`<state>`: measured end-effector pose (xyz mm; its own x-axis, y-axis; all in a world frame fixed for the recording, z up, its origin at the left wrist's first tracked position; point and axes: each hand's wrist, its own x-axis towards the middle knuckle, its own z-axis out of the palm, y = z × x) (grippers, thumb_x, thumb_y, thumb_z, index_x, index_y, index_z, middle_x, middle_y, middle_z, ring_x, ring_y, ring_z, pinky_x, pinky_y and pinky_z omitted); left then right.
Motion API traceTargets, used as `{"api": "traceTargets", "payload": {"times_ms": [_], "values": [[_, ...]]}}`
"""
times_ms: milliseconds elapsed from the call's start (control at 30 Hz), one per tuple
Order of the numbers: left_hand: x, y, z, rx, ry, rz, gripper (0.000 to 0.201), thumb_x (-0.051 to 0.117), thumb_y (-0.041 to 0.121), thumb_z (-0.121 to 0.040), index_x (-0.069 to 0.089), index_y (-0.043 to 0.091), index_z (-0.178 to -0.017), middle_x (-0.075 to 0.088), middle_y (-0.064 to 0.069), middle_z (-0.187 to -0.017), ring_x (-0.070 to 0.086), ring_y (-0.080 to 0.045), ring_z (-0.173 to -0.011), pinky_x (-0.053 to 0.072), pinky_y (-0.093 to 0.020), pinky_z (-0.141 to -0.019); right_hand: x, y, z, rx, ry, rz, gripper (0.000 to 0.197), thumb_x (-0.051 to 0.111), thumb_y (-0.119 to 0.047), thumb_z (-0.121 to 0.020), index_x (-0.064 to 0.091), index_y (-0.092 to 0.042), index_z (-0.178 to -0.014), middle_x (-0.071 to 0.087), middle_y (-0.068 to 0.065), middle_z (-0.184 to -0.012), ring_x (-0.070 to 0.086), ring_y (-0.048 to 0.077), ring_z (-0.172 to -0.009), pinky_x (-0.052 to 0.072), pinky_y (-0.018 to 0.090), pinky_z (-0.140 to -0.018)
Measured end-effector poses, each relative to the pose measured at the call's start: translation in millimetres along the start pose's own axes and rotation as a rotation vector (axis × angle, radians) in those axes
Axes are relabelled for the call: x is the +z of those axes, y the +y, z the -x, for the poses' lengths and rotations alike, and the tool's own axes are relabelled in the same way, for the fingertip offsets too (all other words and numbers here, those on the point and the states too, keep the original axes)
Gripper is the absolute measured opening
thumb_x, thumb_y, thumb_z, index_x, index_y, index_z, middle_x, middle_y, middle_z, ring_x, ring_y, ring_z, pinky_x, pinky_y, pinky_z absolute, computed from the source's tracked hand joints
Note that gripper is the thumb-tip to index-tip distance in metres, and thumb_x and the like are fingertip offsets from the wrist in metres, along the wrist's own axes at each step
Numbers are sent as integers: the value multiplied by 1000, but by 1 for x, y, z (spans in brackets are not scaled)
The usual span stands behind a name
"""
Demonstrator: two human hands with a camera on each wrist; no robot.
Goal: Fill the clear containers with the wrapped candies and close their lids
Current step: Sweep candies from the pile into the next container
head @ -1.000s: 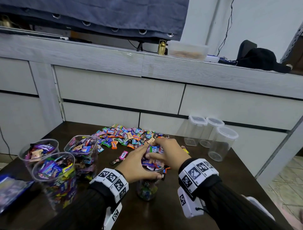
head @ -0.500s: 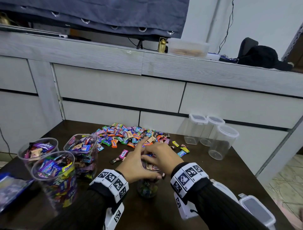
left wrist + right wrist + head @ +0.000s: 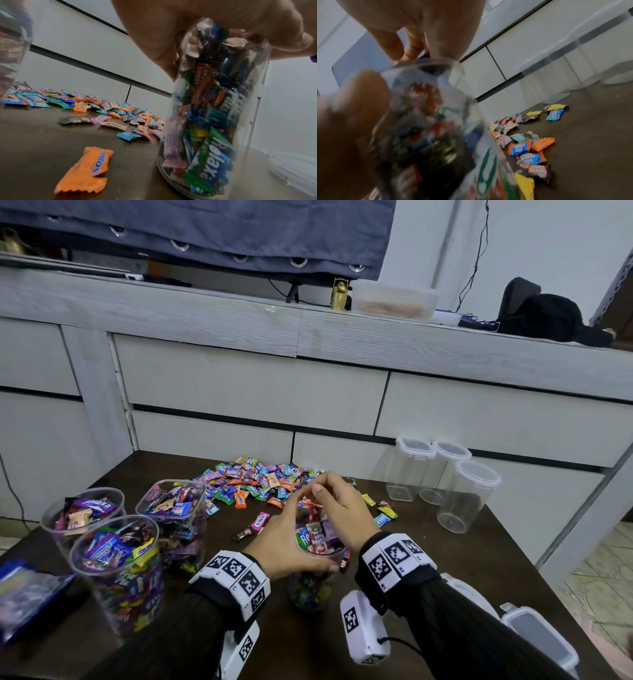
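Observation:
A round clear container [image 3: 310, 594] stands upright at the table's near middle, packed with wrapped candies [image 3: 317, 537] up to its mouth. My left hand [image 3: 281, 542] grips it round the rim; the left wrist view shows the container [image 3: 214, 121] full from base to top. My right hand [image 3: 337, 505] hovers just above the mouth with its fingers curled downward. Its fingertips [image 3: 412, 52] hang over the rim [image 3: 426, 65]; whether they pinch a candy is unclear. Behind the hands lies the loose candy pile [image 3: 260, 481].
Three open, candy-filled containers [image 3: 113, 559] stand at the left, beside a blue bag [image 3: 24, 594]. Three empty lidded containers [image 3: 469, 494] stand at the back right. Loose lids [image 3: 537, 635] lie at the near right. An orange candy [image 3: 84, 171] lies left of the held container.
My right hand has lifted off the container's mouth, where it pressed on the candies, and now hovers above it. The left hand keeps its hold on the rim.

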<state>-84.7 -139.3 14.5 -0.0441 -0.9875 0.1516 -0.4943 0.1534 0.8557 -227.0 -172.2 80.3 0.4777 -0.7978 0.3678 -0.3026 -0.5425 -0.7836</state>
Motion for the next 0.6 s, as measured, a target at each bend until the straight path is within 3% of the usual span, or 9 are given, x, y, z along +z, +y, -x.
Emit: {"api": "traceTargets", "payload": {"times_ms": [100,167,233,300,367,500,600], "values": [[0,1,2,6,-19,-22,122,86,70,-34,11,68,-129,46,27,-123,38,22,-112,29,-8,-93,-15,0,-1,-51,-4,90,8,65,-16,-86,64,-23,-85,63,-9,-86,57,4,-83,45,20,-74],[1,1,3,10,-28,-15,122,88,65,-38,17,56,-136,49,18,-133,41,7,-125,30,-16,-98,-29,0,-1,-36,-139,265,15,75,-26,-77,65,-32,-87,59,-15,-83,53,-1,-73,39,17,-67],[1,2,4,7,-28,-6,122,89,61,-40,19,52,-139,48,15,-133,41,2,-127,29,-19,-99,-37,0,0,10,-318,443,35,79,-37,-71,66,-31,-103,56,-17,-82,52,-2,-68,40,17,-65],[1,3,4,13,-19,9,124,91,56,-41,19,49,-142,50,14,-132,44,1,-126,32,-16,-98,-36,-1,2,28,-381,539,48,79,-38,-71,63,-26,-115,58,-15,-87,52,0,-70,38,16,-65],[1,3,5,26,-11,24,125,92,53,-42,20,46,-144,55,13,-129,49,3,-124,36,-13,-98,-29,-4,4,-15,-377,586,46,77,-33,-73,64,-20,-116,64,-5,-96,55,9,-80,37,19,-69],[0,4,4,28,-26,71,128,93,50,-42,20,42,-146,59,13,-125,53,4,-120,41,-25,-107,-16,-8,4,-61,-467,692,33,67,-24,-80,66,-10,-110,66,10,-100,58,25,-93,38,29,-75],[-1,3,3,27,-50,84,131,94,49,-40,17,45,-146,55,28,-116,50,20,-111,39,-10,-99,-17,-8,4,-58,-541,710,35,66,-26,-83,65,-16,-116,68,7,-102,59,22,-91,35,25,-75]]}}
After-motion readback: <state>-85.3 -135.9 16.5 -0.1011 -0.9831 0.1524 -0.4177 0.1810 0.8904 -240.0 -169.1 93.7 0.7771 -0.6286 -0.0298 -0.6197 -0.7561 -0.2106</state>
